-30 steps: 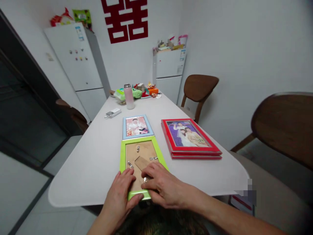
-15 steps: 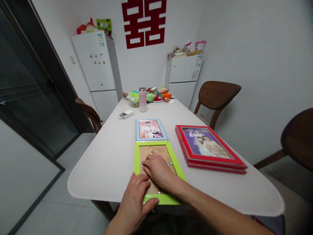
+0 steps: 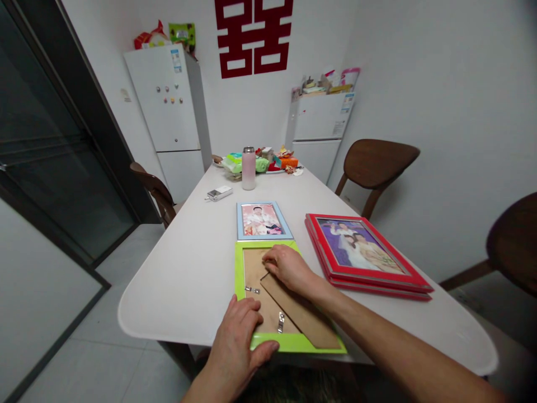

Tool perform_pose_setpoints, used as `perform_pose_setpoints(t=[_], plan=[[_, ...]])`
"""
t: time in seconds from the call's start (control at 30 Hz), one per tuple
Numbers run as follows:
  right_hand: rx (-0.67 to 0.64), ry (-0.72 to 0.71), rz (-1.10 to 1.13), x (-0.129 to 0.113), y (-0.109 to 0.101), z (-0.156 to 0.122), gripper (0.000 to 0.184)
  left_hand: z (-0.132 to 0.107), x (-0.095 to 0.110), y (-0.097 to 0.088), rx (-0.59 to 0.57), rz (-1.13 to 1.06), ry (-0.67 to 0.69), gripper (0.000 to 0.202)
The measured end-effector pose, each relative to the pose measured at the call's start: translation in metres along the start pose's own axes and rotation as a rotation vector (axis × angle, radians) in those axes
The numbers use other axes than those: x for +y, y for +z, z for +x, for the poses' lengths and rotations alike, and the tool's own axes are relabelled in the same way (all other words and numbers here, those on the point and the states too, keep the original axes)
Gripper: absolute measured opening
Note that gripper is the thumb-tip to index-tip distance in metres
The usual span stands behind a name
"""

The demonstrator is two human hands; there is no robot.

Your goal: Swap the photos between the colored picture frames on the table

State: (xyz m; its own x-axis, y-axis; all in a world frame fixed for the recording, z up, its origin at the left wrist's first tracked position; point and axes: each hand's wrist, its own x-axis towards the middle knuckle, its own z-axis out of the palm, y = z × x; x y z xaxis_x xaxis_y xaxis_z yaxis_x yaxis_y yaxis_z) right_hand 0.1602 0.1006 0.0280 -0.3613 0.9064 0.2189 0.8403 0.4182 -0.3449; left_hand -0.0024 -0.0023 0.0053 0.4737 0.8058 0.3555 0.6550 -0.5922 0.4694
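A lime green picture frame (image 3: 240,267) lies face down at the near edge of the white table (image 3: 188,268), its brown backing board (image 3: 251,268) and stand flap (image 3: 300,316) facing up. Small metal clips (image 3: 252,290) sit along the backing's edges. My left hand (image 3: 237,341) rests flat on the frame's near left corner, with the thumb along the green edge. My right hand (image 3: 289,267) reaches to the top of the backing, fingers curled and pressed on the board near the upper edge. What the fingertips touch is hidden.
A blue-framed photo (image 3: 262,219) lies just beyond the green frame. Red frames (image 3: 364,252) are stacked to the right. A pink bottle (image 3: 249,168), a small silver device (image 3: 218,193) and snacks sit at the far end. Brown chairs (image 3: 377,162) stand around, and two white fridges (image 3: 168,106) stand behind.
My right hand has moved from the frame's near edge up to the top of the backing. The stand flap now shows fully. My left hand has stayed on the near corner.
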Motion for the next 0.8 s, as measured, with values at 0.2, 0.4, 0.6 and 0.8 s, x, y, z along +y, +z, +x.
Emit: perform_pose_setpoints(t=[0.2,0.4,0.6,0.8], plan=[[-0.03,0.069,-0.014,0.009,0.011,0.021,0.02,0.002,0.003,-0.002,-0.011,0.001,-0.027,0.017],[-0.016,0.22,-0.038,0.015,0.018,0.039,0.02,0.002,0.003,0.0,-0.015,0.028,-0.017,0.017],[0.063,0.307,-0.009,0.014,0.02,0.044,0.015,0.003,0.006,-0.006,-0.048,0.096,-0.005,0.015],[0.15,0.239,0.157,0.011,0.004,0.025,0.021,0.005,0.022,0.008,-0.119,0.186,0.099,0.051]])
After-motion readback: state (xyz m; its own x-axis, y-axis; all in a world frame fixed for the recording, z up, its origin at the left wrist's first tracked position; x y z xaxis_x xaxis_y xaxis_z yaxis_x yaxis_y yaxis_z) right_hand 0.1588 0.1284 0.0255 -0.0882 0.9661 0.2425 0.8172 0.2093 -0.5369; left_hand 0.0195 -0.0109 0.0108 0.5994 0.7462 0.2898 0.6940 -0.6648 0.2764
